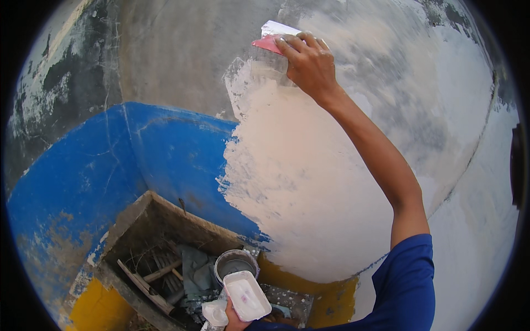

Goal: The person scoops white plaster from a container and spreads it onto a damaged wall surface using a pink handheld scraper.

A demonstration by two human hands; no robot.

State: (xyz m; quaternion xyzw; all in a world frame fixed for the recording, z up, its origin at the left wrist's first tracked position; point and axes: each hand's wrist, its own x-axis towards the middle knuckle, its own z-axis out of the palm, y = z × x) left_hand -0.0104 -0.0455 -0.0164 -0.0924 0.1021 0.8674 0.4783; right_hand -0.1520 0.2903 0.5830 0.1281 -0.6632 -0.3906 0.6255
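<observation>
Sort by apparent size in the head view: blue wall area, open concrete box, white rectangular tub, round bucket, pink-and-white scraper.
1. Blue wall area
2. Open concrete box
3. White rectangular tub and round bucket: unsure, since the tub overlaps the bucket and seems nearer
4. Pink-and-white scraper: smallest visible area, partly covered

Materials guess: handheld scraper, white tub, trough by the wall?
Scraper: pink part probably plastic, smooth-looking, from its flat, even colour; bright white part unclear.
White tub: likely moulded plastic, smooth; rounded corners, thin rim.
Trough: looks like concrete or rendered masonry, matt and rough; coarse, stained walls.
</observation>
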